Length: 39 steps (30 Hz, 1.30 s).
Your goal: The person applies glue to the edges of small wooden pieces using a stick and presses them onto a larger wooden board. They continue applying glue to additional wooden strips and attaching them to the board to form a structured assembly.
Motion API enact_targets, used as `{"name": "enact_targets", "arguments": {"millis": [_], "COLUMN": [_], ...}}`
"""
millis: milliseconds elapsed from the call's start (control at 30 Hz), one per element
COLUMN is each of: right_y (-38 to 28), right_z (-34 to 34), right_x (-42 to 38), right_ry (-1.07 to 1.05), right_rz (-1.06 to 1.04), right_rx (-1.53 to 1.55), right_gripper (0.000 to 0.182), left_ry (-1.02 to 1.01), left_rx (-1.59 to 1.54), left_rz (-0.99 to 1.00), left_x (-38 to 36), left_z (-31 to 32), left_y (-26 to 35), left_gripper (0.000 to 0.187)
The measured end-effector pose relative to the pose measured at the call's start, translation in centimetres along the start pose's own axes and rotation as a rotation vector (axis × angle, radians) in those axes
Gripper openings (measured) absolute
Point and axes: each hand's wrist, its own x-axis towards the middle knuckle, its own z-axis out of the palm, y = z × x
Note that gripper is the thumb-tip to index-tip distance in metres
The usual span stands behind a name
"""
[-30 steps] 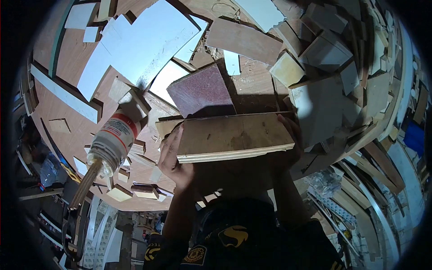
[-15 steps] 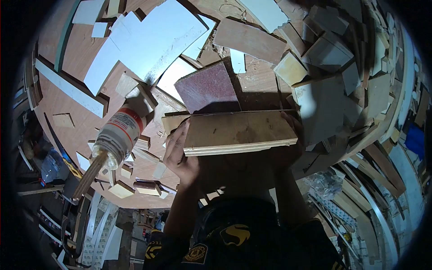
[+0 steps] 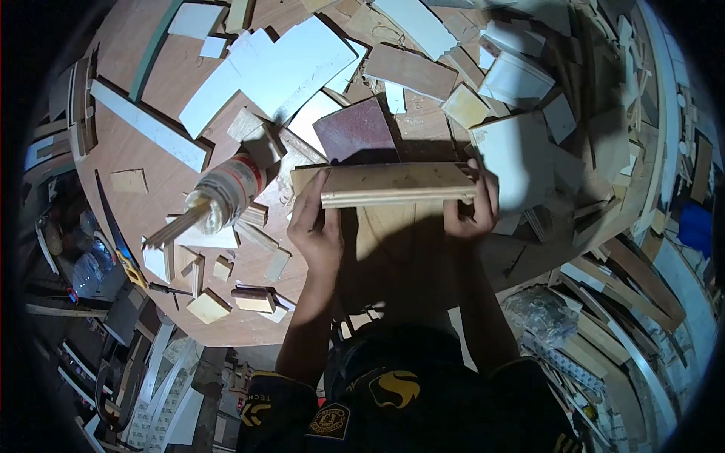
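Note:
Between my two hands is a rectangular plywood piece [image 3: 400,181], its layered edge facing me. My left hand [image 3: 317,219] grips its left end, fingers along the side. At the right end my right hand [image 3: 473,204] holds it, thumb and fingers wrapped round the edge. Beneath the piece lies a pale board [image 3: 384,226], partly in shadow. Just beyond is a dark red sanded block [image 3: 355,134]. To the left stands a glue bottle [image 3: 230,192] with a wooden stick [image 3: 178,226] in its open mouth.
White board pieces [image 3: 291,68] and wood offcuts lie over the round table [image 3: 249,334]. A handsaw [image 3: 119,240] rests at the left edge. More panels [image 3: 517,79] are piled at the back right. A plastic bag [image 3: 542,315] and wood strips sit below on the right.
The plywood piece is tilted more edge-on and sits slightly farther from my body, with both hands moved along. The pale board beneath now shows more. The whole view has shifted slightly.

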Motion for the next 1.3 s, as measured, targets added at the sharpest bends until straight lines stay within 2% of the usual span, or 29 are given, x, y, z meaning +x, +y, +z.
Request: {"name": "enact_targets", "arguments": {"millis": [33, 67, 133, 167, 200, 267, 300, 333, 400, 433, 500, 600, 733, 767, 867, 933, 1067, 1200, 1300], "right_y": [0.0, -0.6, -1.1, -1.6, -2.0, -1.8, -1.1, 0.0, -0.4, -1.9, -2.9, -1.5, -3.3, -2.8, -1.4, -1.3, -1.7, -4.7, -7.5], "right_z": [-0.6, -0.6, -3.3, -4.7, -6.3, -8.1, -8.7, -9.0, -9.3, -9.3, -9.2, -8.2, -8.5, -8.4, -8.2, -8.7, -9.9, -11.5, -12.1], "right_x": [-1.2, -1.7, -3.1, -4.1, -4.6, -5.5, -6.7, -8.4, -8.3, -7.6, -7.3, -8.1, -6.8, -7.3, -8.0, -8.2, -8.9, -9.0, -9.4], "right_ry": [0.029, 0.162, 0.094, 0.109, 0.006, -0.122, -0.109, -0.182, -0.243, -0.274, -0.355, -0.337, -0.391, -0.394, -0.301, -0.331, -0.333, -0.349, -0.385], "right_rz": [0.168, 0.217, 0.115, 0.215, 0.315, 0.34, 0.333, 0.374, 0.396, 0.428, 0.523, 0.4, 0.47, 0.462, 0.39, 0.535, 0.536, 0.549, 0.532], "right_rx": [0.067, 0.131, -0.021, 0.026, -0.112, -0.174, -0.175, -0.181, -0.177, -0.194, -0.254, -0.302, -0.315, -0.309, -0.202, -0.058, -0.05, 0.122, 0.137], "right_gripper": [0.048, 0.044, 0.043, 0.036, 0.031, 0.031, 0.031, 0.033, 0.036, 0.036, 0.041, 0.044, 0.047, 0.047, 0.047, 0.048, 0.048, 0.048, 0.047], "left_ry": [0.004, 0.033, 0.101, 0.121, 0.125, 0.189, 0.201, 0.203, -0.025, -0.045, -0.06, -0.008, 0.036, 0.008, 0.052, 0.062, 0.078, 0.127, 0.149], "left_rx": [-0.001, -0.018, -0.057, 0.054, 0.056, 0.243, 0.073, 0.064, 0.161, 0.09, 0.182, 0.188, 0.096, 0.113, -0.011, -0.052, -0.205, -0.218, -0.318], "left_rz": [0.006, -0.007, -0.023, 0.077, 0.086, -0.058, -0.215, -0.203, -0.251, -0.306, -0.253, -0.215, -0.297, -0.261, -0.277, -0.285, -0.356, -0.44, -0.443], "left_x": [-0.2, -0.3, -0.2, -0.6, -0.6, -0.7, -1.4, -2.2, -2.8, -3.0, -3.6, -3.8, -4.6, -4.8, -5.6, -6.1, -8.0, -10.0, -12.2], "left_z": [-0.4, -0.8, -1.7, -2.5, -3.3, -4.3, -4.1, -4.1, -4.7, -4.8, -4.8, -4.6, -4.4, -4.6, -5.0, -5.4, -6.3, -9.4, -11.3], "left_y": [0.3, 0.7, 1.2, -0.2, 0.3, 1.6, 0.8, -0.4, -1.9, -1.1, -2.2, -2.1, -2.5, -2.3, -1.4, -1.2, -1.2, 2.6, 0.7], "left_gripper": [0.037, 0.034, 0.027, 0.029, 0.029, 0.036, 0.04, 0.04, 0.039, 0.039, 0.038, 0.037, 0.036, 0.036, 0.036, 0.036, 0.036, 0.037, 0.039]}}
